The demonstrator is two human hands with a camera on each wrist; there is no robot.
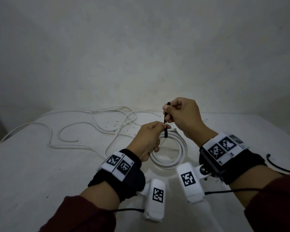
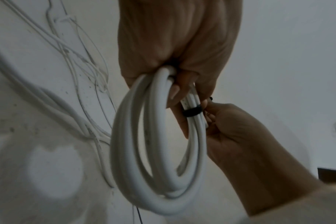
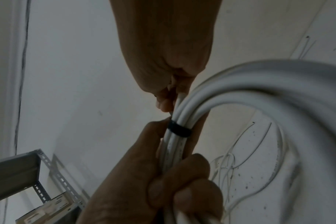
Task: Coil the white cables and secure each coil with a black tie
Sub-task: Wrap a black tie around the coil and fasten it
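We note our left hand [image 1: 146,138] gripping the cable coil [image 1: 172,154] above the desk [image 1: 40,164]; right hand [image 1: 182,118] fingers [image 1: 168,108] pinch the black tie [image 1: 165,129] wrapped round it.

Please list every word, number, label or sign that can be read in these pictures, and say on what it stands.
No text can be read.
Wrist bands: square black-and-white code markers with tiny characters beside them, too small to read.
White camera housings: code markers only, no words.
White cable coil: faint print along the jacket, too blurred to read.
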